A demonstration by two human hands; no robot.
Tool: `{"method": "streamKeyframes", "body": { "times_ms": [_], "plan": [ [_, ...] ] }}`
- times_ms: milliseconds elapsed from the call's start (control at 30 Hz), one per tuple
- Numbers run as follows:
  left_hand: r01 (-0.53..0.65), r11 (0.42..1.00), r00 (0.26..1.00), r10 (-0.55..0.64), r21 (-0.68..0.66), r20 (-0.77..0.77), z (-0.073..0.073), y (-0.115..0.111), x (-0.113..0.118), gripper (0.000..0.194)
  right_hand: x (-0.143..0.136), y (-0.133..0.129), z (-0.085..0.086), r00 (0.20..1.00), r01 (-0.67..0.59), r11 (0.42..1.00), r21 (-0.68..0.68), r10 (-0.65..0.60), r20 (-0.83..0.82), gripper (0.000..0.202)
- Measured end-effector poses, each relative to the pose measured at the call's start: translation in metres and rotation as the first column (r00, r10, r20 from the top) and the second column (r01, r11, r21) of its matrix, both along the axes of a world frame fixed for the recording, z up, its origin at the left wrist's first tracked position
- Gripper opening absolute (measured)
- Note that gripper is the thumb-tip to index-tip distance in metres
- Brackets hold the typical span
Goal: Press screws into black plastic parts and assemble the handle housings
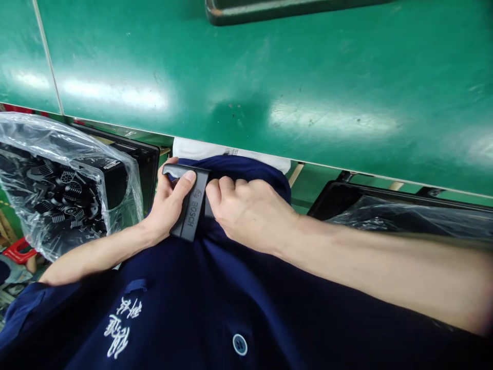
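Observation:
A black plastic BOSCH-marked case (191, 210) is held close to my body, above the dark blue shirt. My left hand (169, 200) is closed around its left side, the thumb pressed on the front face near the top. Against the right side of the case is my right hand (241, 208), curled into a fist with its knuckles up. A small dark grey patch (208, 208) shows between the fist and the case; whether it belongs to the case or to a separate thing I cannot tell. The fingertips of the right hand are hidden.
Ahead runs a green worktable (231, 77), with a black tray (269, 11) at its far side. At the left, a plastic-lined crate (133, 180) contains several ribbed black parts (69, 190). Another black bin (335, 198) with clear plastic stands under the table edge at right.

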State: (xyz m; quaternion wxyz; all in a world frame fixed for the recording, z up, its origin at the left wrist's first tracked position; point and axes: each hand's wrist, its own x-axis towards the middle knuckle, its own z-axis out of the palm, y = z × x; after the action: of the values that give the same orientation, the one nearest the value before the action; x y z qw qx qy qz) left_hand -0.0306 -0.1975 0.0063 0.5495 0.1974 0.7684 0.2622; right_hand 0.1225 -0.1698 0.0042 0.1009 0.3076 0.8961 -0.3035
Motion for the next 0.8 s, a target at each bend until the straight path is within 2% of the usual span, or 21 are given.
{"method": "streamKeyframes", "body": {
  "times_ms": [133,233,300,367,433,467,533,667,733,800],
  "plan": [
    [-0.042,0.999,0.999,0.042,0.030,-0.002,-0.001,0.000,0.001,0.063,-0.004,0.005,0.002,1.000,0.001,1.000,-0.016,-0.001,0.003,0.032],
    [-0.083,0.995,0.996,0.085,0.051,-0.039,0.000,-0.005,0.003,0.063,-0.005,0.007,0.008,0.998,0.064,0.990,-0.124,-0.066,-0.014,0.028],
    [-0.069,0.991,0.995,0.077,0.117,-0.070,0.001,-0.008,0.003,0.060,-0.004,0.006,0.008,0.992,0.124,0.964,-0.234,-0.130,-0.009,0.027],
    [0.021,0.962,0.994,0.010,0.272,-0.111,0.002,-0.010,0.001,0.058,-0.003,0.003,0.004,0.984,0.146,0.893,-0.426,-0.176,-0.032,0.033],
    [0.173,0.867,0.982,-0.117,0.467,-0.146,0.004,-0.010,-0.001,0.058,-0.001,-0.002,-0.004,0.970,0.116,0.778,-0.617,-0.224,-0.100,0.040],
    [0.244,0.806,0.969,-0.187,0.539,-0.160,0.005,-0.009,-0.002,0.058,0.000,-0.004,-0.008,0.958,0.098,0.731,-0.675,-0.253,-0.136,0.042],
    [0.337,0.723,0.940,-0.298,0.603,-0.167,0.007,-0.006,-0.004,0.060,0.001,-0.007,-0.015,0.932,0.094,0.702,-0.706,-0.311,-0.184,0.046],
    [0.372,0.689,0.924,-0.340,0.622,-0.176,0.006,0.001,-0.007,0.063,0.001,-0.009,-0.017,0.906,0.129,0.685,-0.717,-0.375,-0.196,0.048],
    [0.391,0.680,0.917,-0.342,0.620,-0.203,0.004,0.000,-0.009,0.063,0.002,-0.009,-0.014,0.897,0.146,0.636,-0.758,-0.407,-0.169,0.044],
    [0.425,0.691,0.904,-0.360,0.585,-0.232,0.001,-0.003,-0.012,0.061,0.006,-0.007,-0.011,0.867,0.204,0.554,-0.807,-0.485,-0.113,0.041]
  ]
}}
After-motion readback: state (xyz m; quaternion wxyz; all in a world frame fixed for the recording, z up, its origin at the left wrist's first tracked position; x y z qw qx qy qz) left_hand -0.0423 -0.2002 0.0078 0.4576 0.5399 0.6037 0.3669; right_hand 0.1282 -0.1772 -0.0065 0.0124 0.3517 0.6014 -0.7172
